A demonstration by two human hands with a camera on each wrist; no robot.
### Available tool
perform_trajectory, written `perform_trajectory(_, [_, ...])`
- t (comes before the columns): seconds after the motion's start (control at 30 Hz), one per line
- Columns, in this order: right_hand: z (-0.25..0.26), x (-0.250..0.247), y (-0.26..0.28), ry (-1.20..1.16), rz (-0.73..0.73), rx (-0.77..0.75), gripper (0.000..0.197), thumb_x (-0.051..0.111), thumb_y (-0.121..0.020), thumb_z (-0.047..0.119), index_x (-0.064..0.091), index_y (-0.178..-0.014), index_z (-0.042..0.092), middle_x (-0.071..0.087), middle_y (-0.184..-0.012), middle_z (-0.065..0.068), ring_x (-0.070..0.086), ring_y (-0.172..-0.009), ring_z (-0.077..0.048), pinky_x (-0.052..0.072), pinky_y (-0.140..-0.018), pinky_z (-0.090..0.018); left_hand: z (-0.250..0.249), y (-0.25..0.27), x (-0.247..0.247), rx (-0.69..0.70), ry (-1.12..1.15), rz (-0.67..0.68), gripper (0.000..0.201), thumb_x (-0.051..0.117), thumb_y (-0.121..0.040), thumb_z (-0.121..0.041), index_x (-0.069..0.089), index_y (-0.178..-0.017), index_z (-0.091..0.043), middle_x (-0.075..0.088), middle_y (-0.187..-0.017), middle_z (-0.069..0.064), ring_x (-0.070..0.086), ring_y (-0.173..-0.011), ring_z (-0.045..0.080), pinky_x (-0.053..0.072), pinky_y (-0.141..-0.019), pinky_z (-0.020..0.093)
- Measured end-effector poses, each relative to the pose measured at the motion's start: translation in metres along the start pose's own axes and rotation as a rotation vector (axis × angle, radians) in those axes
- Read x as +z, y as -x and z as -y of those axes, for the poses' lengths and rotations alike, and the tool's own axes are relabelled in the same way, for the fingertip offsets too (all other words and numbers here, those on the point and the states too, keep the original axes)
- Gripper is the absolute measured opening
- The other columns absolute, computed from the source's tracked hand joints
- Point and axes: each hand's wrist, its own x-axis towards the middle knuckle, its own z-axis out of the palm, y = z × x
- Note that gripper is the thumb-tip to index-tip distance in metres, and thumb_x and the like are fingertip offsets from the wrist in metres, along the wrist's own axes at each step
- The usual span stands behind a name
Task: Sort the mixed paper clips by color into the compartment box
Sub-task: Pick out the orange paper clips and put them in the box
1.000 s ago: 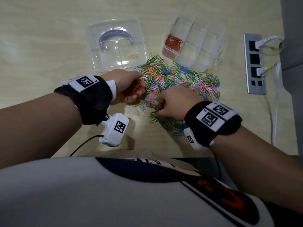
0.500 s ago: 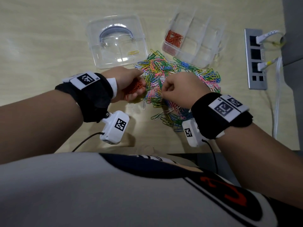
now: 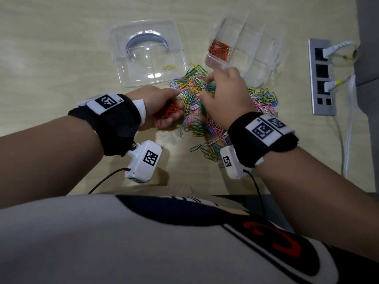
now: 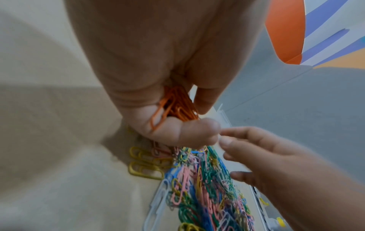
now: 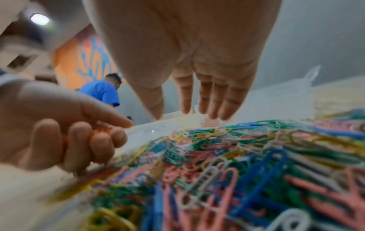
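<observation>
A heap of mixed coloured paper clips lies on the wooden table in front of me. My left hand rests at the heap's left edge, its fingers curled round a bunch of orange clips. My right hand hovers over the far part of the heap with straight fingers and holds nothing. The clear compartment box stands beyond the heap, with orange clips in its near-left compartment; the other compartments look bare.
The box's clear lid lies at the back left with one yellow clip on it. A grey power strip with white plugs and cables sits at the right. The table's near edge is by my torso.
My right hand has moved from the heap's near side to its far side, toward the box, and its fingers have straightened. The left hand has stayed put with its orange clips.
</observation>
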Motion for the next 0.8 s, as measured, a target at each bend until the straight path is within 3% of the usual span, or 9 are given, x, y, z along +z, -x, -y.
perform_trajectory(0.1, [0.003,0.007,0.001,0.268,0.309,-0.079,0.073,0.061,-0.086,0.055,0.029,-0.148,0.036,0.018,-0.158,-0.007,0.021,-0.142,-0.037,0.029,-0.112,-0.051,-0.001,0.001,-0.005,0.003,0.016,-0.013,0.039,0.042,-0.1,-0.037,0.055,-0.073,-0.013,0.056,-0.059,0.003,0.052,-0.042,0.006,0.039,-0.036,0.012])
perform_trajectory(0.17, [0.007,0.018,0.007,0.377,0.38,-0.155,0.075,0.062,-0.087,0.053,0.023,-0.15,0.039,0.006,-0.162,-0.004,0.011,-0.145,-0.039,0.025,-0.113,-0.054,-0.003,0.001,-0.007,0.007,0.012,-0.026,0.038,0.042,-0.1,-0.037,0.055,-0.073,-0.013,0.057,-0.06,0.002,0.052,-0.041,0.006,0.039,-0.035,0.013])
perform_trajectory(0.23, [0.008,0.026,0.012,0.399,0.314,-0.197,0.062,0.061,-0.091,0.036,0.034,-0.146,0.03,0.018,-0.157,-0.009,0.021,-0.139,-0.039,0.035,-0.108,-0.052,-0.005,0.002,-0.009,0.013,0.014,-0.045,0.038,0.043,-0.1,-0.036,0.055,-0.073,-0.012,0.058,-0.06,0.001,0.053,-0.041,0.006,0.038,-0.035,0.012])
perform_trajectory(0.3, [0.004,0.027,0.013,0.348,0.182,-0.241,0.04,0.055,-0.093,0.017,0.05,-0.133,0.017,0.038,-0.139,-0.014,0.038,-0.122,-0.036,0.045,-0.095,-0.048,-0.006,0.003,-0.01,0.021,0.019,-0.067,0.036,0.045,-0.1,-0.035,0.055,-0.073,-0.013,0.058,-0.063,0.002,0.054,-0.041,0.006,0.038,-0.035,0.012])
perform_trajectory(0.37, [-0.005,0.021,0.01,0.253,0.099,-0.256,0.023,0.05,-0.096,0.011,0.058,-0.117,0.011,0.048,-0.119,-0.015,0.047,-0.106,-0.033,0.048,-0.084,-0.042,-0.007,0.003,-0.011,0.027,0.022,-0.077,0.036,0.045,-0.1,-0.035,0.056,-0.073,-0.013,0.056,-0.065,0.003,0.054,-0.042,0.007,0.039,-0.036,0.012])
perform_trajectory(0.43, [-0.013,0.009,0.004,0.172,0.072,-0.199,0.021,0.052,-0.092,0.007,0.063,-0.109,0.013,0.052,-0.111,-0.013,0.052,-0.099,-0.031,0.045,-0.083,-0.034,-0.008,0.004,-0.012,0.031,0.026,-0.077,0.036,0.045,-0.099,-0.035,0.056,-0.073,-0.013,0.057,-0.062,0.003,0.054,-0.042,0.007,0.039,-0.036,0.012])
perform_trajectory(0.53, [-0.019,-0.012,-0.005,0.088,0.032,-0.06,0.023,0.056,-0.088,0.009,0.067,-0.105,0.019,0.057,-0.113,-0.01,0.055,-0.102,-0.027,0.038,-0.081,-0.027,-0.008,0.004,-0.012,0.038,0.023,-0.077,0.035,0.045,-0.099,-0.035,0.056,-0.074,-0.013,0.058,-0.058,0.001,0.055,-0.041,0.006,0.04,-0.036,0.013])
perform_trajectory(0.67, [-0.024,-0.029,-0.007,0.049,-0.005,-0.011,0.02,0.059,-0.09,0.015,0.068,-0.107,0.019,0.062,-0.113,-0.009,0.057,-0.105,-0.026,0.042,-0.088,-0.03,-0.008,0.004,-0.013,0.043,0.018,-0.091,0.035,0.046,-0.099,-0.036,0.057,-0.074,-0.014,0.058,-0.065,0.002,0.055,-0.042,0.005,0.042,-0.039,0.012])
perform_trajectory(0.8, [-0.027,-0.033,-0.006,-0.004,0.004,0.024,0.023,0.057,-0.091,0.014,0.068,-0.111,0.018,0.067,-0.11,-0.005,0.06,-0.105,-0.023,0.045,-0.09,-0.029,-0.009,0.005,-0.015,0.044,0.022,-0.096,0.036,0.046,-0.099,-0.036,0.057,-0.072,-0.014,0.061,-0.059,0.0,0.055,-0.042,0.005,0.042,-0.04,0.012])
